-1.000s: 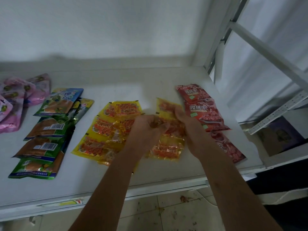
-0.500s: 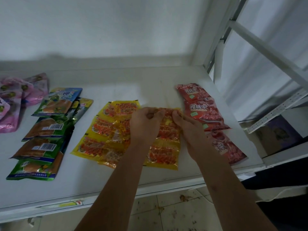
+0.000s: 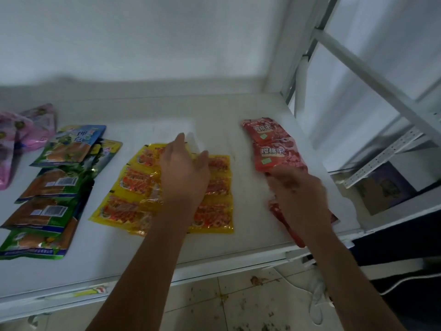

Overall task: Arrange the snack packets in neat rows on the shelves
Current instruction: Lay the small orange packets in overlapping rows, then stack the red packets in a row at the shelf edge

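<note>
Two columns of yellow snack packets point(image 3: 214, 211) lie side by side mid-shelf. My left hand point(image 3: 183, 173) hovers flat over them with fingers spread and holds nothing. A row of red packets point(image 3: 274, 151) runs front to back at the right end of the white shelf point(image 3: 167, 115). My right hand point(image 3: 298, 194) is on the nearer red packets, its fingers curled down onto one of them; the hand is blurred and hides most of that packet.
Green packets point(image 3: 47, 182) lie in an overlapping column at the left, with pink packets point(image 3: 14, 139) beyond them at the edge. A white upright post point(image 3: 300, 68) bounds the shelf on the right. A purple box point(image 3: 386, 187) sits on a lower shelf.
Both hands have let go of the top yellow packet, which now lies in the right-hand column. My right hand moved right onto the red packets; my left hand opened.
</note>
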The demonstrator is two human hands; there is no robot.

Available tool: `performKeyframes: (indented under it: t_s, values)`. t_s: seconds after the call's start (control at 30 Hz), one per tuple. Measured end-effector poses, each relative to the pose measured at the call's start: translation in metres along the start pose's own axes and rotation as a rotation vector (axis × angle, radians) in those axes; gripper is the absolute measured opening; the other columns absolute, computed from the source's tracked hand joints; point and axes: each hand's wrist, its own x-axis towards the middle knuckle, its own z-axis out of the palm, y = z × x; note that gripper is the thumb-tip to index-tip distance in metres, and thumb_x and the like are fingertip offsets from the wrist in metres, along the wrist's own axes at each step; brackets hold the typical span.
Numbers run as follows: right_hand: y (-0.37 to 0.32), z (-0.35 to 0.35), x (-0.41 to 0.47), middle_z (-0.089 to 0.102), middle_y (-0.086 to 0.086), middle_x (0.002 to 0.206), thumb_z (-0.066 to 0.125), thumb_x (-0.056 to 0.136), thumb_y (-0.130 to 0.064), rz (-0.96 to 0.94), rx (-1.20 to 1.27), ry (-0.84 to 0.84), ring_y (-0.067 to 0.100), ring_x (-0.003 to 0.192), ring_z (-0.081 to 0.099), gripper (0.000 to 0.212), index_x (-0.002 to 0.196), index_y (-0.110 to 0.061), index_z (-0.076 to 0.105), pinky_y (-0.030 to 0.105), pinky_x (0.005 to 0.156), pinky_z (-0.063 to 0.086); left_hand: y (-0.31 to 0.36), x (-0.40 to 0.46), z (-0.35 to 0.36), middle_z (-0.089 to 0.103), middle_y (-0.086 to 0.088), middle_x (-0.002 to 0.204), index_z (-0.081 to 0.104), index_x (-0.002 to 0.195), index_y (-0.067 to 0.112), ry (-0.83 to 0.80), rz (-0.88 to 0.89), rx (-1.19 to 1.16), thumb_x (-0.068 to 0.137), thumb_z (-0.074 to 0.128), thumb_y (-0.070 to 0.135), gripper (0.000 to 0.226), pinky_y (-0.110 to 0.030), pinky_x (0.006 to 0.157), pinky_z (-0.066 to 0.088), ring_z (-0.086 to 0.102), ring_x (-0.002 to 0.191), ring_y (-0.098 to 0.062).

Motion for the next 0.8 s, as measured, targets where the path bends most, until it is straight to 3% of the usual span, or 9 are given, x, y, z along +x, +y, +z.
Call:
performKeyframes:
  t_s: [0.1, 0.17, 0.23, 0.3, 0.33, 0.4, 0.5, 0.63, 0.8]
  values:
    - [0.037, -0.044, -0.011, 0.071, 0.006, 0.107, 0.075, 0.093, -0.025, 0.117, -0.287, 0.042, 0.024, 0.094, 0.068, 0.018, 0.110, -0.022, 0.074, 0.039, 0.086, 0.057, 0.004, -0.041, 0.016, 0.069, -0.004, 0.113, 0.068, 0.120, 0.015, 0.077, 0.242, 0.013, 0.103, 0.055, 0.020, 0.023, -0.042, 0.094, 0.053, 0.063, 0.105, -0.025]
    - [0.060, -0.056, -0.018, 0.061, 0.021, 0.128, 0.072, 0.092, -0.041, 0.261, -0.467, -0.046, 0.040, 0.116, 0.058, 0.048, 0.131, -0.012, 0.065, 0.050, 0.103, 0.049, 0.012, -0.078, 0.037, 0.068, 0.003, 0.091, 0.068, 0.100, 0.018, -0.119, 0.306, 0.051, 0.102, 0.049, 0.024, 0.020, -0.040, 0.077, 0.055, 0.063, 0.082, -0.017]
    - [0.072, -0.054, -0.024, 0.063, 0.021, 0.121, 0.061, 0.089, -0.063, 0.301, -0.538, -0.135, 0.040, 0.113, 0.058, 0.065, 0.129, -0.012, 0.065, 0.050, 0.102, 0.049, 0.018, -0.107, 0.063, 0.067, 0.003, 0.088, 0.066, 0.100, 0.018, -0.336, 0.277, 0.089, 0.106, 0.048, 0.029, 0.021, -0.040, 0.074, 0.056, 0.063, 0.079, -0.014]
    - [0.073, -0.050, -0.026, 0.069, 0.011, 0.108, 0.055, 0.074, -0.077, 0.343, -0.420, -0.164, 0.035, 0.103, 0.064, 0.074, 0.118, -0.019, 0.066, 0.050, 0.096, 0.053, 0.021, -0.119, 0.083, 0.069, 0.000, 0.096, 0.064, 0.106, 0.018, -0.402, 0.225, 0.109, 0.106, 0.050, 0.037, 0.024, -0.041, 0.078, 0.059, 0.065, 0.088, -0.018]
    - [0.072, -0.050, -0.024, 0.070, 0.007, 0.105, 0.061, 0.069, -0.076, 0.369, -0.322, -0.157, 0.033, 0.102, 0.065, 0.074, 0.116, -0.019, 0.064, 0.050, 0.095, 0.055, 0.022, -0.120, 0.089, 0.070, 0.000, 0.097, 0.064, 0.106, 0.018, -0.381, 0.192, 0.097, 0.104, 0.052, 0.042, 0.027, -0.042, 0.077, 0.059, 0.067, 0.089, -0.019]
    - [0.066, -0.055, -0.020, 0.069, 0.003, 0.102, 0.083, 0.077, -0.051, 0.393, -0.139, -0.166, 0.028, 0.099, 0.068, 0.058, 0.116, -0.015, 0.059, 0.046, 0.091, 0.056, 0.023, -0.118, 0.095, 0.070, 0.001, 0.086, 0.063, 0.099, 0.018, -0.326, 0.107, 0.009, 0.100, 0.059, 0.050, 0.032, -0.037, 0.070, 0.060, 0.068, 0.079, -0.017]
    - [0.069, -0.063, -0.019, 0.073, 0.005, 0.101, 0.086, 0.084, -0.020, 0.427, 0.141, -0.185, 0.026, 0.095, 0.073, 0.038, 0.112, -0.014, 0.061, 0.047, 0.088, 0.061, 0.026, -0.121, 0.092, 0.067, 0.008, 0.074, 0.061, 0.092, 0.024, -0.281, -0.033, -0.178, 0.088, 0.075, 0.057, 0.036, -0.015, 0.057, 0.051, 0.065, 0.067, -0.002]
    - [0.068, -0.051, -0.031, 0.078, 0.012, 0.106, 0.080, 0.088, -0.010, 0.408, 0.533, -0.207, 0.032, 0.097, 0.077, 0.038, 0.123, -0.006, 0.065, 0.043, 0.083, 0.063, 0.016, -0.124, 0.093, 0.076, 0.018, 0.086, 0.071, 0.104, 0.033, -0.365, -0.044, -0.277, 0.083, 0.081, 0.054, 0.031, -0.030, 0.073, 0.062, 0.071, 0.078, 0.001]
    - [0.070, -0.040, -0.030, 0.080, 0.010, 0.091, 0.076, 0.095, -0.022, 0.232, 0.441, -0.239, 0.031, 0.090, 0.077, 0.014, 0.102, -0.009, 0.078, 0.046, 0.083, 0.062, 0.010, -0.113, 0.095, 0.074, 0.011, 0.072, 0.079, 0.098, 0.025, -0.348, -0.029, -0.369, 0.093, 0.078, 0.037, 0.014, -0.028, 0.059, 0.049, 0.064, 0.061, -0.005]
